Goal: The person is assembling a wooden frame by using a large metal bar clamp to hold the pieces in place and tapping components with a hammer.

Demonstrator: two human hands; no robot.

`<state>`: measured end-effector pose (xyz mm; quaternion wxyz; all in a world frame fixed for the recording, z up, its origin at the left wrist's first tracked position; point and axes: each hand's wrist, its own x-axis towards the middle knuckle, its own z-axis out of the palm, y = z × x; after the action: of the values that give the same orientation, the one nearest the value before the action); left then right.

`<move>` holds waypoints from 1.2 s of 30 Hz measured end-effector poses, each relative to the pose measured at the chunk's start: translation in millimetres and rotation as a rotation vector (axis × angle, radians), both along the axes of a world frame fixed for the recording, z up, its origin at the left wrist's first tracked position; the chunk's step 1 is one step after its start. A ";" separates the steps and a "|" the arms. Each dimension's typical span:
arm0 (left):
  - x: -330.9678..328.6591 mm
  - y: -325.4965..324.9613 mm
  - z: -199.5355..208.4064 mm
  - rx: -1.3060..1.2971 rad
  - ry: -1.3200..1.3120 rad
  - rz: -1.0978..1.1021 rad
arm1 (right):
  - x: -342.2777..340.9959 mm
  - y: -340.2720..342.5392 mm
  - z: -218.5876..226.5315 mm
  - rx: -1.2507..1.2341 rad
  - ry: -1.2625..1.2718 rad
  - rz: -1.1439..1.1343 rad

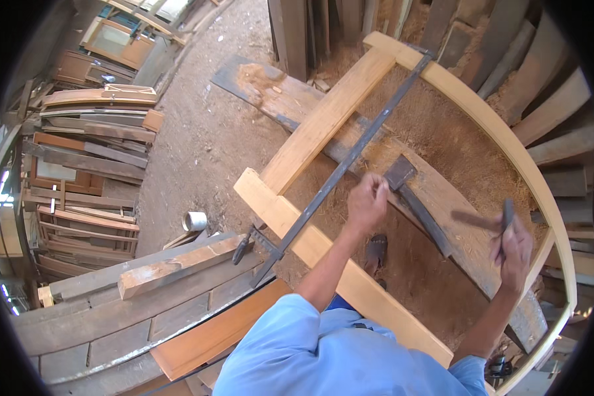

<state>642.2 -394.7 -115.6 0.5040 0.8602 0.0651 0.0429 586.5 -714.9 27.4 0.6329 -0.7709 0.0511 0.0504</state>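
Nearest is the blue shirt point(336, 360), with an orange-brown board point(211, 333) to its left. Just ahead, the near rail point(402, 317) of a pale wooden frame crosses in front of the person, its long axis running from upper left to lower right. A dark shoe point(376, 248) shows on the ground past it.

The left hand point(367, 203) is over the inside of the frame, fingers curled in toward the thumb; whether anything small is pinched there I cannot tell. Just to its right, a dark block point(400, 173) lies on a rough plank point(455, 198), and a long dark bar point(424, 221) slants away from it toward the lower right. The left hand is much the nearer to both. The right hand point(513, 252), well apart to the right, is closed around a dark tool point(507, 214). Blur hides the tool's shape; a brown streak beside it may be part of it.

To the left of the left hand, a long metal clamp point(350, 155) spans the frame from the near rail to the curved rail point(488, 112), roughly alongside the crosspiece point(330, 122). The frame's lower right end is partly hidden by the right arm and sleeve. Farther off, timber point(99, 129) is stacked at left, its outer pieces lost in the dark rim.
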 end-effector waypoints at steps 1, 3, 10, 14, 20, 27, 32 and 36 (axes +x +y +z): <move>-28.4 -7.8 9.6 -0.064 0.066 -0.034 | -24.6 5.0 14.5 0.062 0.062 0.049; -83.5 -21.3 24.9 -0.171 0.115 -0.164 | -71.7 8.9 25.8 0.214 0.159 0.136; -263.0 -43.3 29.9 -0.094 0.358 -0.489 | -183.1 53.4 -53.9 0.749 0.377 0.032; -304.6 -51.6 -14.5 0.027 0.298 -0.543 | -232.9 48.1 -91.8 0.921 0.407 0.009; -305.4 -67.1 54.8 -0.357 0.541 -0.364 | -287.9 121.3 -113.0 0.632 0.224 -0.014; -299.5 -38.8 40.3 -0.199 0.495 -0.449 | -278.6 138.9 -108.3 0.597 0.141 -0.577; -279.4 28.5 25.7 -0.352 0.539 -0.377 | -266.0 133.8 -109.5 0.421 0.232 -0.644; -252.6 86.6 25.2 -0.444 0.512 -0.293 | -266.0 166.6 -130.5 -0.108 0.096 -0.577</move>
<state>389.5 -308.1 -90.3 0.6466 0.7129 0.0727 -0.2613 320.4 -548.3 -103.1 0.5760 -0.7539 0.3004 -0.0981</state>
